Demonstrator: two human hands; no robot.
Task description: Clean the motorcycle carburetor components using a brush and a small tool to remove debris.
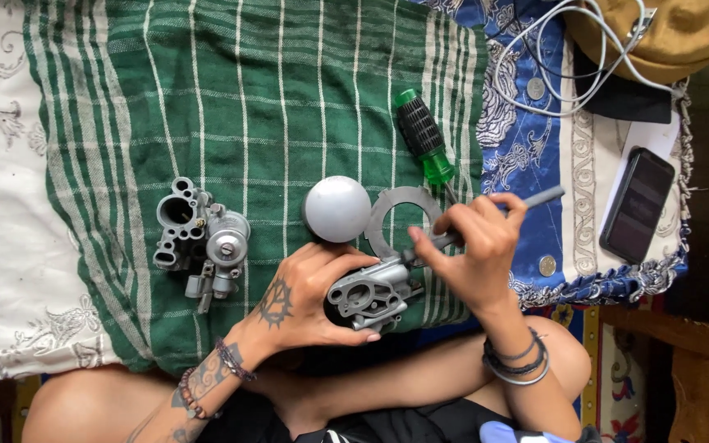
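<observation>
The grey metal carburettor part (371, 294) sits low on the green striped cloth (272, 90), clasped by the left hand (305, 299). The right hand (478, 250) pinches a grey tool (527, 199) against it. Just above lie a grey dome (336, 208), flat ring gasket (395, 215) and green screwdriver (423, 138); a second carburettor body (200, 239) rests left.

A single camera worn on the person's head looks almost straight down, close over the lap and crossed legs. Its view centres on the left hand (305, 299) and right hand (473, 254), above a green striped cloth (248, 98). The frame's far edge reaches a phone (638, 205) and white cable (568, 57) at right.
</observation>
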